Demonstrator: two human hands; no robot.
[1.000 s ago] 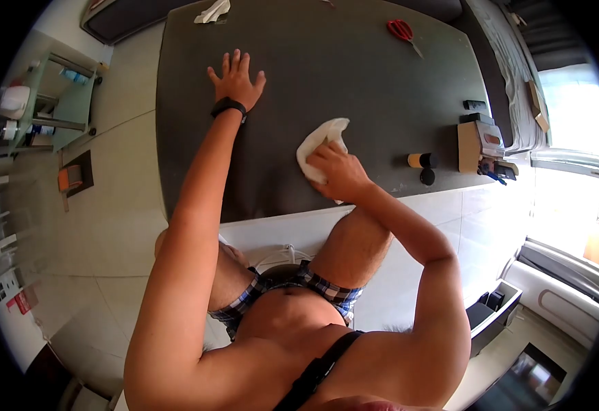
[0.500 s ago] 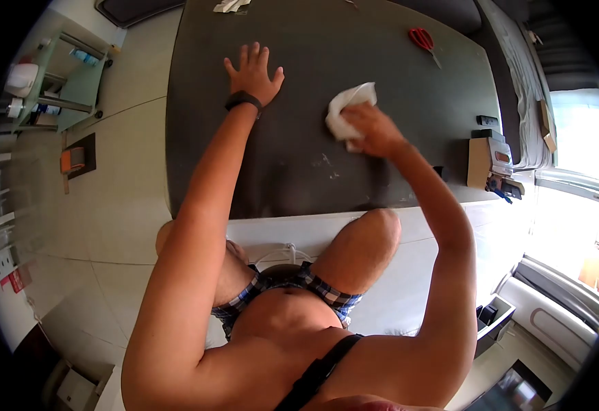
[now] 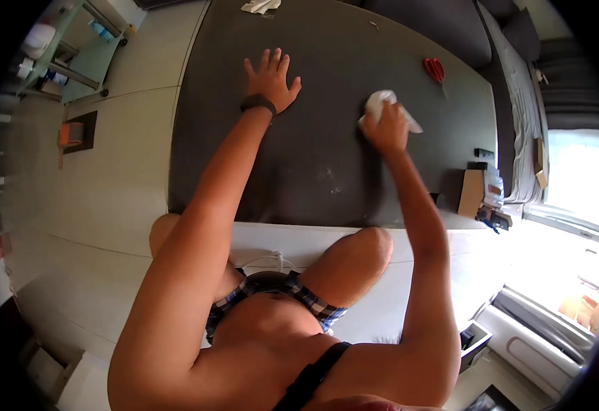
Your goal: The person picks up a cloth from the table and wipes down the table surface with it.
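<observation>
My left hand [image 3: 270, 83] lies flat on the dark table [image 3: 279, 178], fingers spread, with a black band on its wrist. To the right, my right hand [image 3: 390, 130] grips a crumpled white tissue [image 3: 381, 103] against the tabletop; parts of the tissue stick out past the fingers. Pale smudges [image 3: 328, 179] mark the surface nearer to me. Red-handled scissors [image 3: 434, 69] rest on the table beyond my right hand.
Another crumpled tissue [image 3: 261, 7] lies at the far edge. A cardboard box [image 3: 470, 193] with small items beside it stands at the right edge, near a small black object [image 3: 483, 153]. A glass-shelved cart [image 3: 87, 68] stands on the floor at left.
My right hand has slid the tissue to the right across the table, closer to the scissors. My left hand stays flat on the table, and the view has shifted slightly.
</observation>
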